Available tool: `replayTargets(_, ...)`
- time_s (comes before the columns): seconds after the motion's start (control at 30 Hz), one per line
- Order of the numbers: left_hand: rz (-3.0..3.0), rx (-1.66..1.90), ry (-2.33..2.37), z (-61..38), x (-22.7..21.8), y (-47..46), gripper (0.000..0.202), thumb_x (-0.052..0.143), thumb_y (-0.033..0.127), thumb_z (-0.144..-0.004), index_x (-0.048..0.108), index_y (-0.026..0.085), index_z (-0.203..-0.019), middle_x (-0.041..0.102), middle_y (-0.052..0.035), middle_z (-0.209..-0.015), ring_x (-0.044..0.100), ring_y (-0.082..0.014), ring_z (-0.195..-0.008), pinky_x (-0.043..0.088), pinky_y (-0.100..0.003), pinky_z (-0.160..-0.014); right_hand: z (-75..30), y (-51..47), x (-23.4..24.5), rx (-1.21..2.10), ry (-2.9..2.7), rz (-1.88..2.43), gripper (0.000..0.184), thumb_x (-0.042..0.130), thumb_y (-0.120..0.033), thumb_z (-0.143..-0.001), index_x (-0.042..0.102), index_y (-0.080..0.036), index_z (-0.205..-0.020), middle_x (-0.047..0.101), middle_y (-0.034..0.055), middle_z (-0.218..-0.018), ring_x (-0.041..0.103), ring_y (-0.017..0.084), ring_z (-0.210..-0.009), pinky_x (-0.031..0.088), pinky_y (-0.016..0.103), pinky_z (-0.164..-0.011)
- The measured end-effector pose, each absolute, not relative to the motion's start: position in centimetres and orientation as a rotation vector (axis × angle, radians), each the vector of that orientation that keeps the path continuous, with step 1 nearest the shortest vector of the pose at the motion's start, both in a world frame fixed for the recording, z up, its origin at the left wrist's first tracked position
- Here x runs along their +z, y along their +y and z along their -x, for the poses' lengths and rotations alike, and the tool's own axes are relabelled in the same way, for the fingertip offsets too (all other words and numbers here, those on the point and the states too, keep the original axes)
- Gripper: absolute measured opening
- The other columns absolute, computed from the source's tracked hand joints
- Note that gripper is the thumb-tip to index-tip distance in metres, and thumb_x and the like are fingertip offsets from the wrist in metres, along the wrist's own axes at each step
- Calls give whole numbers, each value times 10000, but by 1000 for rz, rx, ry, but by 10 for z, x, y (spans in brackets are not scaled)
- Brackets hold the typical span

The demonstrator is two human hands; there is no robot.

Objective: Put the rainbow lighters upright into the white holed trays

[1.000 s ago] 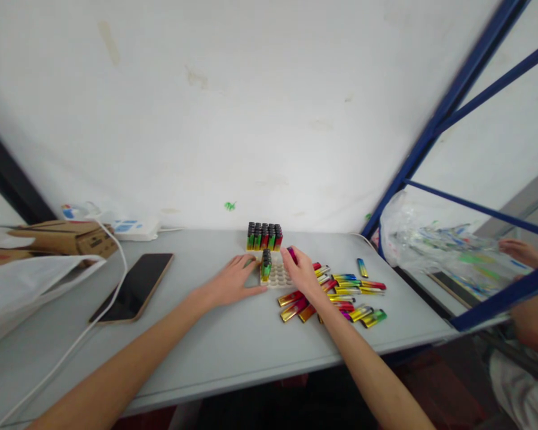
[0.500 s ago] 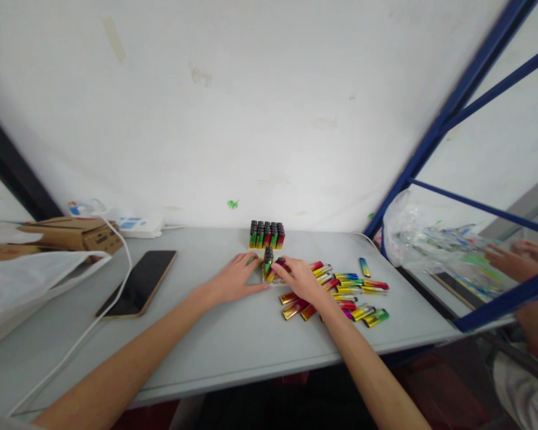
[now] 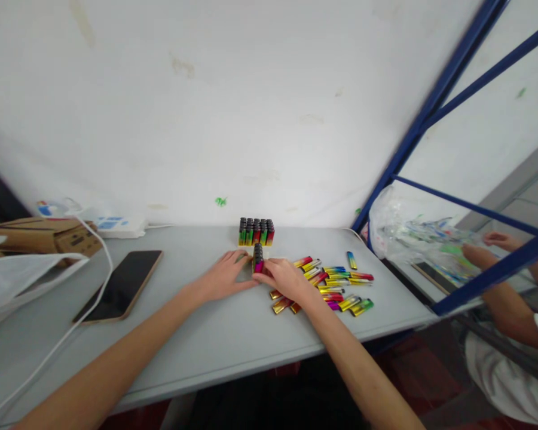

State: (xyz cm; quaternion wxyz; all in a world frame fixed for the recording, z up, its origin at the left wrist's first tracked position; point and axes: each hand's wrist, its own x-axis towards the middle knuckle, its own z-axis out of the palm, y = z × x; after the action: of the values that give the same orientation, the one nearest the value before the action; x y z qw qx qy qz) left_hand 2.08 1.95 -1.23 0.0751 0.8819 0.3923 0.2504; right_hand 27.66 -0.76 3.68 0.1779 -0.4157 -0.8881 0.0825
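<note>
A short row of black-topped lighters stands upright in a low tray, mostly hidden by my hands. At the front of the row my right hand has thumb and fingers closed on a purple lighter. My left hand rests on the table at the left of the row, thumb and fingers spread apart around the tray's corner. Behind them, a block of upright lighters in green, red and yellow stands near the wall. Many loose lighters lie in a pile to the right, partly under my right forearm.
A phone lies at the left, crossed by a white cable. Beyond are a cardboard box, a white plastic bag and a power strip. A blue metal frame bounds the right, where another person's hands show.
A purple lighter now stands at the front of the row, held upright by my right hand, where a tilted one was before. The whole view has shifted slightly.
</note>
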Motion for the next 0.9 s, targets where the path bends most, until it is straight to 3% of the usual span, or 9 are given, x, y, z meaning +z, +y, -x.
replayTargets(0.13,-2635,745,1201,-20,-12,20,791,613,853,-1056,705,204,-1497,702,-194,-1524,674,-425,-1411,527,-590,-1272,-302,3,41,321,-2323,1163,440,600,-518,-1209,727,-209,-922,773,39,-885,689,203,-803,493,308,-802)
replayTargets(0.2,-2631,751,1198,-20,-11,20,815,605,872,-1048,711,197,-1492,706,-195,-1521,676,-425,-1411,529,-582,-1272,-325,11,45,208,-2174,1289,409,549,-428,-1222,741,-203,-940,779,65,-913,700,225,-856,513,332,-869)
replayTargets(0.3,-2634,743,1190,-20,-9,19,803,602,869,-1049,719,201,-1479,718,-187,-1506,679,-419,-1409,533,-565,-1268,-358,20,47,89,-1993,1630,253,591,-314,-1173,792,-165,-1134,820,160,-1149,738,293,-1127,519,395,-1069)
replayTargets(0.43,-2639,716,1204,-21,-8,19,797,591,864,-1056,713,201,-1481,712,-190,-1520,672,-413,-1425,523,-558,-1278,-377,15,43,130,-1753,2206,501,616,-545,-1161,752,-139,-1422,750,269,-1432,692,406,-1385,518,518,-1160)
replayTargets(0.53,-2639,715,1218,-20,-9,19,808,576,880,-1054,711,209,-1484,707,-188,-1543,665,-412,-1443,518,-557,-1284,-376,8,40,125,-1709,2362,637,660,-679,-1106,714,-185,-1504,694,278,-1550,649,458,-1466,486,605,-1201)
replayTargets(0.67,-2643,715,1220,-19,-11,20,824,562,885,-1056,712,199,-1487,698,-198,-1566,665,-414,-1452,520,-556,-1283,-372,8,40,179,-1786,2337,587,661,-686,-1108,743,-201,-1430,751,246,-1494,669,441,-1458,424,645,-1254)
replayTargets(0.83,-2646,681,1237,-20,-11,21,842,558,882,-1057,705,182,-1502,703,-205,-1545,668,-423,-1440,514,-567,-1288,-375,16,42,302,-1803,2210,372,649,-500,-1163,747,-235,-1405,848,138,-1344,751,330,-1360,498,519,-1202)
replayTargets(0.9,-2648,688,1231,-20,-11,21,822,561,876,-1061,709,194,-1496,705,-198,-1542,669,-416,-1438,516,-562,-1287,-377,16,40,269,-1786,2176,366,662,-504,-1154,756,-236,-1386,859,129,-1304,764,315,-1334,509,493,-1189)
